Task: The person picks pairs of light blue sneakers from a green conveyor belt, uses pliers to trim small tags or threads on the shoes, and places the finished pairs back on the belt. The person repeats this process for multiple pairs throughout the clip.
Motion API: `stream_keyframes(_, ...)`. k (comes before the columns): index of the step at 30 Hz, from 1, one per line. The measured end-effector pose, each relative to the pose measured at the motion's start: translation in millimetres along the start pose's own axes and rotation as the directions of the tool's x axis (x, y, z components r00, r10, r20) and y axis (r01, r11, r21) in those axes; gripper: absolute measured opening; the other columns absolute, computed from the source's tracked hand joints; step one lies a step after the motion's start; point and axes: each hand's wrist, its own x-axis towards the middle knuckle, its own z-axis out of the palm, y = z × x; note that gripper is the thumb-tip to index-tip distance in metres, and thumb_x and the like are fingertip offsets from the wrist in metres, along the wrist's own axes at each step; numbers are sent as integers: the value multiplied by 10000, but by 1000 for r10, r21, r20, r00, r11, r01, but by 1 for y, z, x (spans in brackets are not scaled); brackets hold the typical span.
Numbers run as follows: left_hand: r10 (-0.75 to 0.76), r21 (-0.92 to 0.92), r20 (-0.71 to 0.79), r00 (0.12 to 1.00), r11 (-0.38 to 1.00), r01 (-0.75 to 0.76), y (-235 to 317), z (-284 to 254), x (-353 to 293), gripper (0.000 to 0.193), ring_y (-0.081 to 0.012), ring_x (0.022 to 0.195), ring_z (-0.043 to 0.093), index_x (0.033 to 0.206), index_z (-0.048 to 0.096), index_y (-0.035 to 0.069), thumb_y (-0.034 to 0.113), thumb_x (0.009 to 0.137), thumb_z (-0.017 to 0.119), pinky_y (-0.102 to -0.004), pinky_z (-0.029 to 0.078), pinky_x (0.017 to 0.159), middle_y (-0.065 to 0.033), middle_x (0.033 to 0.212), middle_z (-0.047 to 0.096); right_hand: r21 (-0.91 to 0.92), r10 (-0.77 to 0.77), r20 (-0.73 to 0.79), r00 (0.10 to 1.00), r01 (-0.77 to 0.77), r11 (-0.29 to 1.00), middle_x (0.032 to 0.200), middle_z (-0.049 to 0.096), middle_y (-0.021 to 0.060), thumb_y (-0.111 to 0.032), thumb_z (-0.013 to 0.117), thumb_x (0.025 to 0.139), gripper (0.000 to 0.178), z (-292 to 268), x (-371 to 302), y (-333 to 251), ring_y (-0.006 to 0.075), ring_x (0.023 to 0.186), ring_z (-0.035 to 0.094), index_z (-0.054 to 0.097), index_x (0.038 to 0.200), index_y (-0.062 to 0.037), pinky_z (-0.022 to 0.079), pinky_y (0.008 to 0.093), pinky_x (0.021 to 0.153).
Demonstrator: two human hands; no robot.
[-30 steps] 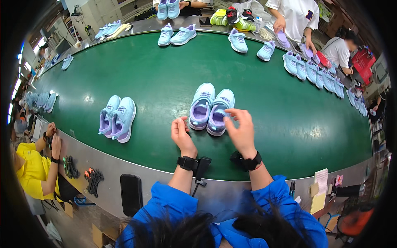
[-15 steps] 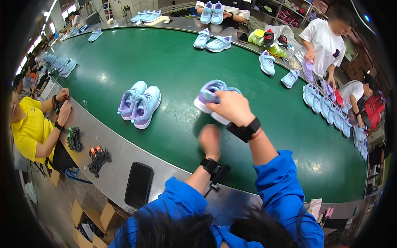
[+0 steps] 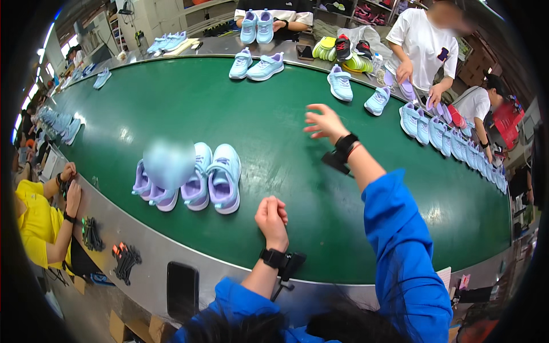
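**Two empty hands over a green belt of pale shoes**

Here the left hand's fingers [image 3: 278, 212] are curled loosely inward, close together and holding nothing; the left hand [image 3: 273, 220] rests low over the green conveyor belt [image 3: 297, 188], near its front edge. A black wrist strap [image 3: 274, 258] sits on that wrist. Just to its left, apart from it, a pair of light blue shoes with lilac insides [image 3: 210, 178] stands on the belt, toes toward the person. Beside that pair is a second pair of lilac shoes [image 3: 150, 188], partly hidden by a blurred patch.

The right hand [image 3: 325, 123] is raised above the middle of the belt, fingers spread wide and empty, touching nothing. A black band [image 3: 345, 143] circles its wrist, and a blue sleeve [image 3: 400, 240] runs back toward the lower edge.

Farther out, two light blue shoes [image 3: 357, 91] lie singly near the belt's far rim, and another pair [image 3: 255, 64] sits farther left. A long row of pale shoes [image 3: 452, 140] lines the right rim, where a person in a white shirt [image 3: 420, 43] is working. At the left, a person in a yellow shirt [image 3: 34, 226] stands by the metal edge [image 3: 148, 251].
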Motion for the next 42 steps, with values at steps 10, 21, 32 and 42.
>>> stream_keyframes(10, -8, 124, 17, 1000, 992, 5, -1, 6, -9, 316, -51, 502, 441, 726, 551, 66, 234, 993, 525, -197, 335, 467, 17, 603, 504, 478, 134, -370, 919, 65, 876, 1538, 278, 126, -127, 471, 954, 607, -120, 142, 62, 379, 1147, 529, 262, 1519, -204, 589, 456, 826)
stream_keyframes(21, 0, 142, 27, 1000, 990, -4, -9, 16, -12, 292, -37, 542, 435, 734, 563, 61, 193, 991, 523, -192, 349, 505, 23, 636, 525, 574, 102, -392, 914, 157, 804, 1488, 298, 216, -138, 436, 1001, 461, -159, 138, 77, 363, 1194, 511, 366, 1456, -105, 619, 434, 781)
stream_keyframes(32, 23, 186, 34, 999, 982, -29, -12, 21, -15, 285, -41, 578, 454, 736, 566, 58, 184, 988, 524, -201, 374, 543, 20, 661, 542, 686, 97, -405, 909, 232, 690, 1367, 477, 153, -211, 481, 1001, 448, -139, 127, 78, 310, 1051, 606, 401, 1430, -110, 593, 402, 757)
stream_keyframes(42, 35, 219, 55, 998, 975, -46, -18, 27, -20, 288, -41, 611, 468, 741, 571, 59, 189, 994, 525, -204, 385, 568, 23, 690, 556, 371, 156, -676, 720, 149, 916, 1085, 583, 150, -98, 771, 790, 648, -183, 145, 97, 228, 646, 636, 367, 1284, -209, 461, 214, 411)
